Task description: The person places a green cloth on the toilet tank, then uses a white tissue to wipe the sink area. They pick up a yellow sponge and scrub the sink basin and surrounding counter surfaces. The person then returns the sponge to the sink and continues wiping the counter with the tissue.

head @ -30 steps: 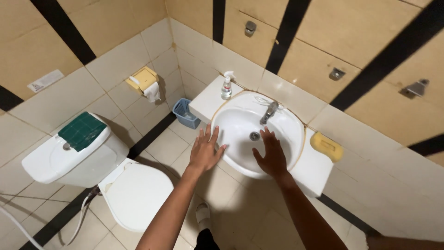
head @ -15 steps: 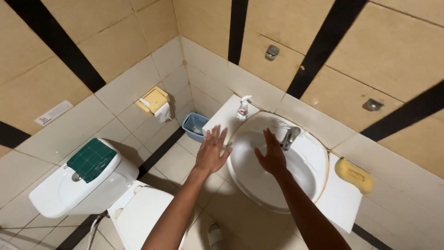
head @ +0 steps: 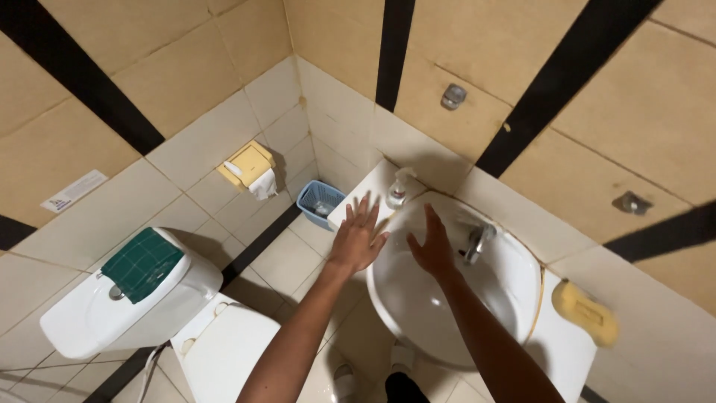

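My left hand (head: 358, 237) hovers with fingers spread over the left rim of a white round sink (head: 418, 313). My right hand (head: 432, 246) is held flat and open above the basin, just left of the chrome tap (head: 476, 242). Neither hand holds anything. A small clear soap dispenser (head: 397, 191) stands on the white counter beyond my left fingertips. A yellow sponge (head: 585, 312) lies on the counter to the right of the basin.
A white toilet (head: 127, 313) with a green cloth (head: 142, 263) on its tank stands at the left. A yellow paper holder (head: 250, 167) hangs on the tiled wall. A small blue basket (head: 320, 202) sits in the floor corner.
Both hands have moved up from the front rim of the sink toward the tap and soap dispenser. The view has shifted closer to the wall.
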